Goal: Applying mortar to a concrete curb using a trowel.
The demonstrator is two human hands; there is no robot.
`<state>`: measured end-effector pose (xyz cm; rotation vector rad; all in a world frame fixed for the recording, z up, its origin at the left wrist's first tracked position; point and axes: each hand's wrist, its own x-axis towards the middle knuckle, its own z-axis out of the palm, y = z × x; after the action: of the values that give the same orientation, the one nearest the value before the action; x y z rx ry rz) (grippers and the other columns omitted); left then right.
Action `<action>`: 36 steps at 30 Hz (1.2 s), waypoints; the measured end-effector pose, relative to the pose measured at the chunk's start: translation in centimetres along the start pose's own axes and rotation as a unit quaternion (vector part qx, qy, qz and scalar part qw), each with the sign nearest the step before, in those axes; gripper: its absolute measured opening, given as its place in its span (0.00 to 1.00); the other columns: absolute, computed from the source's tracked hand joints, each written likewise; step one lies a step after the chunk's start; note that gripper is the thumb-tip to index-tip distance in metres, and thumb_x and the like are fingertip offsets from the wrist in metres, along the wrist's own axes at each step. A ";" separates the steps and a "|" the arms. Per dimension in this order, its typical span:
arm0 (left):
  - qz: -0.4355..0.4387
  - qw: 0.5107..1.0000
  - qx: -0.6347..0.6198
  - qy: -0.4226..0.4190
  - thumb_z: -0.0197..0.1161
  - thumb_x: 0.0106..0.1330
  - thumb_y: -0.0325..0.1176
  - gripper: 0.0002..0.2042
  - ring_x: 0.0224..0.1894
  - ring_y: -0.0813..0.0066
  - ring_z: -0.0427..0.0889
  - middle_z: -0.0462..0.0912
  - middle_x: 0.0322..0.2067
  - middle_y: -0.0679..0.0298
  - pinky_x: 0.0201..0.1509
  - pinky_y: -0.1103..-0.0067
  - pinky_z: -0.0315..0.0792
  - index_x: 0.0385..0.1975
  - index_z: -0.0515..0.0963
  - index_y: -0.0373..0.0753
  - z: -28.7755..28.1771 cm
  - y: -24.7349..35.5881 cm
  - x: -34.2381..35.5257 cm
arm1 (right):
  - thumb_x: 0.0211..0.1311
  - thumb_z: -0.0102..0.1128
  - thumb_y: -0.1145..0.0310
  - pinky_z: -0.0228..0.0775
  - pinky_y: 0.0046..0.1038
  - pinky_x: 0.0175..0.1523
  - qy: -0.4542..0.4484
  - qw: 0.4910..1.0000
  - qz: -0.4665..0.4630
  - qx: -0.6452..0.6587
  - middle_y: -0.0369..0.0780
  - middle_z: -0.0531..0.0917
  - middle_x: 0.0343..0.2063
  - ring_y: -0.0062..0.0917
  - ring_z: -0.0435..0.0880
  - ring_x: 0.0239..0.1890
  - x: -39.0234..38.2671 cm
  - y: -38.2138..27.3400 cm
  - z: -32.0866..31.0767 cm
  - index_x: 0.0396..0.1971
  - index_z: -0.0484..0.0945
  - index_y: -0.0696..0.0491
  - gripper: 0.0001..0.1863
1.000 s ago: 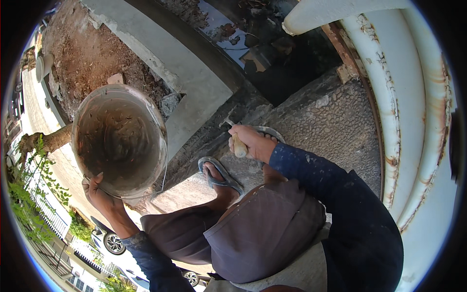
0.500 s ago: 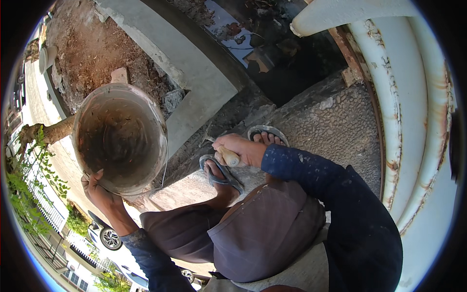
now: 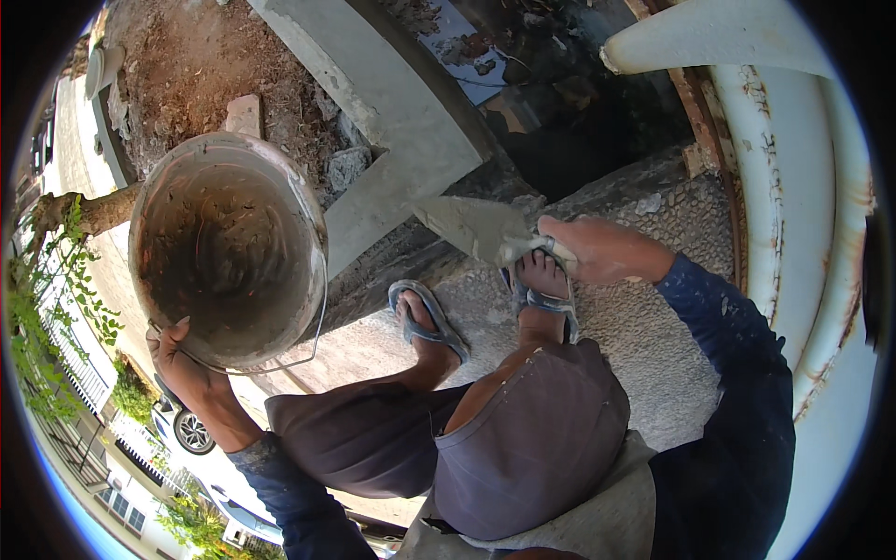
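Observation:
My left hand (image 3: 191,373) grips the near rim of a round bucket (image 3: 224,247), thumb over the edge. The bucket's inside is smeared with dark wet mortar, and its thin wire handle hangs down on the right side. In my right hand (image 3: 607,250) is the handle of a pointing trowel (image 3: 476,227). Its grey, mortar-coated blade points left, toward the corner of a smooth cement ledge (image 3: 411,177). The trowel is held above my right sandalled foot, apart from the bucket.
Beyond the ledge lies a dark pit (image 3: 588,131) with water and debris. Thick white rusty pipes (image 3: 793,187) stand at the right. Reddish soil (image 3: 196,65), a brick piece (image 3: 245,116) and a tree branch (image 3: 103,210) are at the left. My sandals (image 3: 431,327) rest on rough concrete.
My right hand has swung right and away from the left foot, turning the trowel so its blade now shows. My left hand still holds the bucket, which has tilted slightly.

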<state>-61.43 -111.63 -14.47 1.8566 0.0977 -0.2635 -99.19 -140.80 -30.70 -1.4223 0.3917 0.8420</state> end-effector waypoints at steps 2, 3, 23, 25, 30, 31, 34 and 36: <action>0.002 1.000 -0.005 0.005 0.55 0.50 0.18 0.17 0.40 0.58 0.81 0.79 0.41 0.50 0.48 0.68 0.79 0.42 0.72 0.26 0.1 0.1 -0.2 | 0.57 0.58 0.67 0.74 0.34 0.30 0.262 0.880 -0.060 -0.391 0.45 0.79 0.27 0.36 0.82 0.27 1.6 2.5 0.0 0.44 0.66 0.54 0.17; -0.009 1.000 -0.006 0.002 0.54 0.49 0.17 0.15 0.40 0.61 0.81 0.78 0.40 0.52 0.47 0.70 0.79 0.39 0.71 0.30 0.2 0.2 -0.3 | 0.57 0.58 0.67 0.74 0.34 0.30 0.262 0.880 -0.062 -0.391 0.45 0.79 0.27 0.36 0.82 0.27 2.1 2.5 -0.6 0.44 0.66 0.54 0.17; -0.013 1.000 -0.001 -0.003 0.52 0.47 0.16 0.14 0.38 0.64 0.79 0.77 0.39 0.56 0.46 0.72 0.78 0.35 0.70 0.35 1.0 0.7 -1.2 | 0.63 0.51 0.58 0.73 0.44 0.37 0.344 0.824 -0.074 -0.445 0.46 0.81 0.27 0.44 0.82 0.33 9.9 1.2 -9.1 0.36 0.72 0.52 0.12; 0.012 0.999 0.032 -0.018 0.52 0.47 0.15 0.14 0.38 0.65 0.79 0.78 0.38 0.56 0.45 0.73 0.78 0.34 0.71 0.35 1.2 0.8 -1.3 | 0.63 0.52 0.58 0.73 0.43 0.37 0.289 0.831 -0.102 -0.464 0.45 0.81 0.27 0.43 0.82 0.34 10.0 1.0 -8.3 0.36 0.72 0.52 0.12; 0.000 1.000 0.007 -0.013 0.52 0.46 0.15 0.14 0.38 0.65 0.79 0.78 0.38 0.56 0.45 0.74 0.78 0.34 0.71 0.35 1.3 0.4 -0.9 | 0.61 0.53 0.59 0.74 0.42 0.36 0.266 0.816 -0.096 -0.504 0.44 0.82 0.26 0.41 0.83 0.32 11.4 2.2 -7.7 0.35 0.73 0.51 0.11; -0.002 1.000 0.006 -0.018 0.51 0.46 0.14 0.15 0.38 0.65 0.79 0.78 0.37 0.56 0.45 0.74 0.78 0.35 0.71 0.34 1.3 0.5 -1.0 | 0.61 0.53 0.59 0.74 0.42 0.35 0.297 0.819 -0.088 -0.482 0.44 0.82 0.24 0.41 0.83 0.30 11.5 2.1 -8.4 0.35 0.73 0.51 0.11; -0.005 1.000 0.001 -0.016 0.51 0.45 0.15 0.15 0.38 0.65 0.80 0.78 0.37 0.56 0.44 0.74 0.78 0.35 0.72 0.34 1.1 0.4 -1.0 | 0.64 0.52 0.57 0.74 0.42 0.37 0.366 0.799 -0.074 -0.472 0.44 0.82 0.25 0.41 0.82 0.32 11.1 1.7 -10.6 0.36 0.72 0.51 0.12; -0.001 1.000 0.006 -0.017 0.51 0.46 0.15 0.15 0.37 0.65 0.80 0.78 0.37 0.57 0.43 0.74 0.79 0.35 0.72 0.34 0.9 0.6 -1.0 | 0.65 0.51 0.55 0.73 0.42 0.38 0.359 0.802 -0.101 -0.466 0.45 0.81 0.26 0.41 0.82 0.33 9.9 2.0 -11.8 0.38 0.72 0.51 0.14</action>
<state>-62.43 -112.57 -13.94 1.8636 0.0745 -0.2980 -91.24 -149.52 -40.72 -2.6754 0.3867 0.2423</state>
